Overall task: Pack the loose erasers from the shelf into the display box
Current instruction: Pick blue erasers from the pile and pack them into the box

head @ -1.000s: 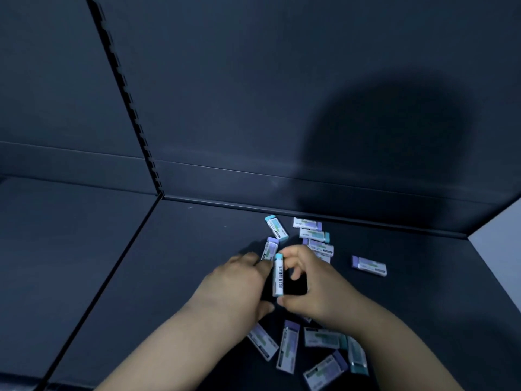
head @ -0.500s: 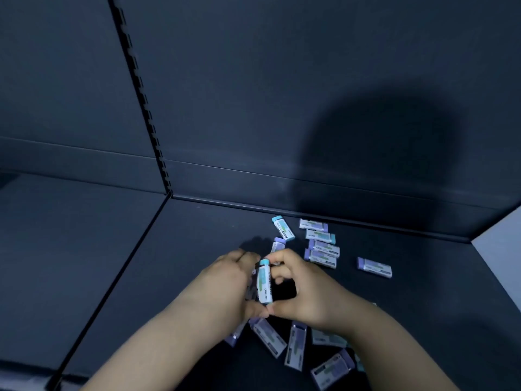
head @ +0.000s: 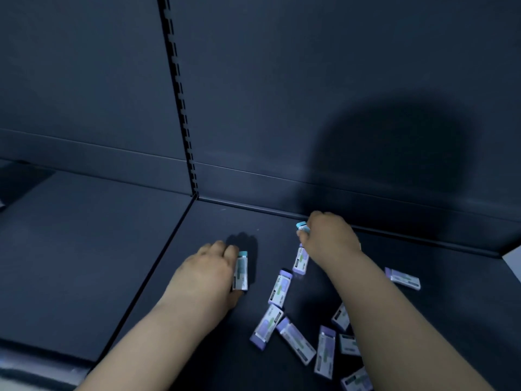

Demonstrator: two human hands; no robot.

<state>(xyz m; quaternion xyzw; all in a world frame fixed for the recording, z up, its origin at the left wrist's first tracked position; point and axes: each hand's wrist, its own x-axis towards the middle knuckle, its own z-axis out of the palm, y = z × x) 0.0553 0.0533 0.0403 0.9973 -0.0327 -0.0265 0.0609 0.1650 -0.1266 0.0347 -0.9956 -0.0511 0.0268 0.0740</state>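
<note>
Parted since a moment ago, the left hand [head: 208, 275] is gripping a teal-capped eraser [head: 241, 270] at lower centre; the right hand [head: 329, 235] is pinching a second eraser [head: 303, 226] higher up. Loose erasers [head: 296, 340] are lying lower right on the dark shelf [head: 112, 263].

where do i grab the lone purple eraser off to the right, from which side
Pinch the lone purple-capped eraser across its two long edges, mid-length, coming straight down from above. It lies flat on the shelf with nothing touching it, so both edges are free.

The right hand [head: 329, 235] hides most of its teal-capped eraser [head: 302, 226]; label print [head: 279, 289] is illegible.
</note>
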